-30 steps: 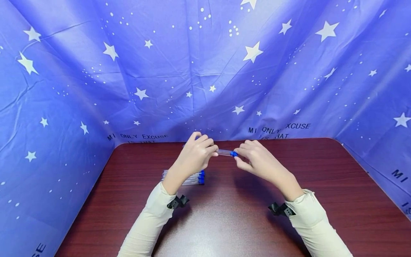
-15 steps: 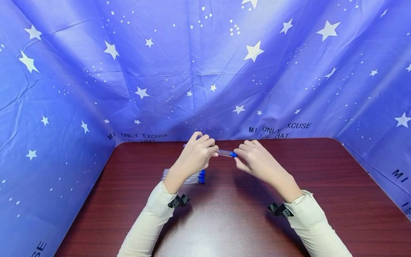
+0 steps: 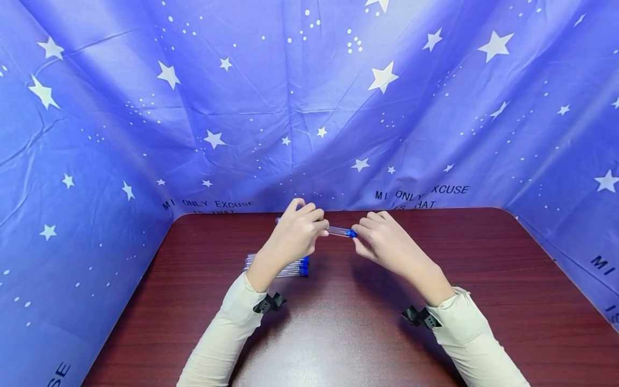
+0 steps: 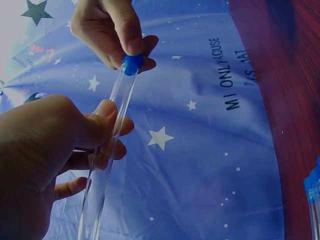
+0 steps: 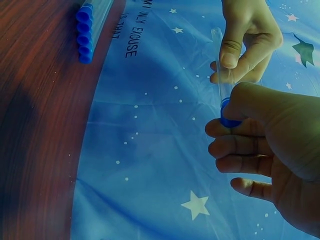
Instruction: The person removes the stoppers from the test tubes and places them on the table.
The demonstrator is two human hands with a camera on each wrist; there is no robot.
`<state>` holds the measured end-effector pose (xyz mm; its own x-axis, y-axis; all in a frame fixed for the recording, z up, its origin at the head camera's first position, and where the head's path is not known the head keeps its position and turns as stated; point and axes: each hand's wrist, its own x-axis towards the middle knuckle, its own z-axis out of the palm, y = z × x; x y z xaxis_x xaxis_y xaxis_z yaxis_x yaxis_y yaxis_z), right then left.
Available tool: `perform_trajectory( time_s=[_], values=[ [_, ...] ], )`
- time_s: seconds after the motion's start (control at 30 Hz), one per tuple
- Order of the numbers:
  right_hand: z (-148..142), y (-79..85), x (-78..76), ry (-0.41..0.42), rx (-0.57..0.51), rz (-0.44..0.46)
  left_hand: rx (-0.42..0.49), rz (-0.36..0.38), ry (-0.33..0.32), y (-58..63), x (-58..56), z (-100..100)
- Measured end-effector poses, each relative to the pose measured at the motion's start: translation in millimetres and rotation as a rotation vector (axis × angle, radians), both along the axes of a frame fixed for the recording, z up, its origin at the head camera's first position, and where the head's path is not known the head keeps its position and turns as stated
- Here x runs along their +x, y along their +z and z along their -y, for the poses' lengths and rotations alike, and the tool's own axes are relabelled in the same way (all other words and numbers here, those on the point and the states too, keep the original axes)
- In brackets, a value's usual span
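A clear test tube (image 4: 102,172) with a blue stopper (image 4: 131,65) is held above the table between both hands. My left hand (image 3: 297,231) pinches the tube's clear body between thumb and fingers. At the other end, my right hand (image 3: 389,242) grips the blue stopper with thumb and index finger, as the right wrist view shows. The stopper sits at the mouth of the tube. Partly hidden behind my left wrist, a row of several similar capped tubes (image 3: 292,269) lies on the table, blue ends pointing right.
The dark red wood-grain table (image 3: 319,333) ends at a blue star-printed curtain (image 3: 290,107), which hangs behind and on both sides. Small black cameras (image 3: 422,317) are strapped at the wrists, over light sleeves (image 3: 222,333).
Both hands keep their hold on the tube and stopper. The right hand and wrist have shifted very slightly to the left; the row of tubes stays put.
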<state>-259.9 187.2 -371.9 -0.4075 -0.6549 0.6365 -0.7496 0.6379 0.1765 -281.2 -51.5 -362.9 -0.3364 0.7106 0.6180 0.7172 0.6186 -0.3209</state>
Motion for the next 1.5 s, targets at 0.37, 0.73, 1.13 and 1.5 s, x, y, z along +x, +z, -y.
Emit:
perform_trajectory(
  time_s=[0.37,0.73,1.13,1.5],
  values=[
    [0.6,-1.3,-1.6,-0.014,-0.003,-0.055,0.011,-0.006,0.000,0.6,0.9,-0.5],
    [1.3,-1.7,-2.6,-0.008,-0.015,-0.070,0.020,-0.002,0.002,1.3,0.9,0.6],
    [-0.7,-0.8,-2.4,0.004,-0.021,-0.027,0.030,0.012,-0.004,2.7,1.1,1.8],
    [-1.7,0.0,-2.0,0.034,-0.038,-0.024,0.043,-0.007,-0.010,2.6,-0.3,2.7]
  ],
)
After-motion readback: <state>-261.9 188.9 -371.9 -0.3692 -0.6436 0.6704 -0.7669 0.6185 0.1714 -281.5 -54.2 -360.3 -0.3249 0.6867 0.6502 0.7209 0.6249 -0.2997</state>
